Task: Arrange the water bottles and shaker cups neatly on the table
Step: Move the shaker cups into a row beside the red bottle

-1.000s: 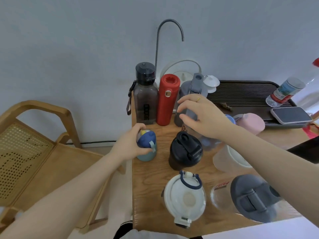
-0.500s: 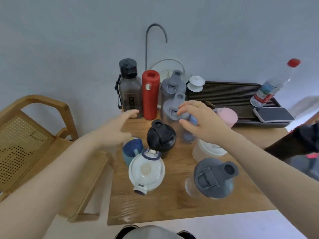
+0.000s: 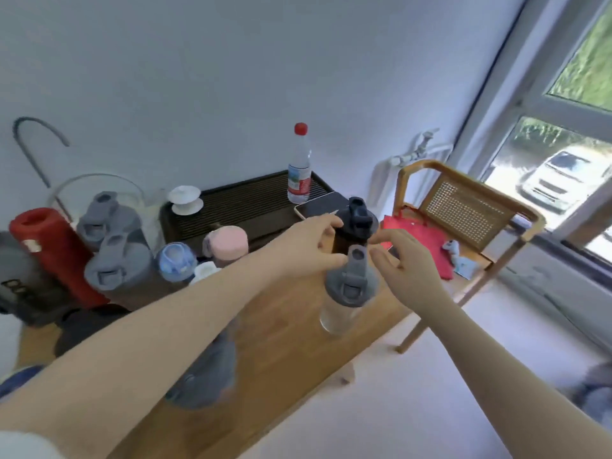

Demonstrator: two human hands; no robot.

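Back-left cluster formed: red flask, grey-lidded shakers packed together; your left hand fingers black shaker, grip unclear; right hand spread beside clear shaker; both shakers stand apart at table right end, likely unplaced.

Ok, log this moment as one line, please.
left hand: on black-lidded shaker | right hand: open, beside it | grey-lidded clear shaker: upright, in front | table: right end
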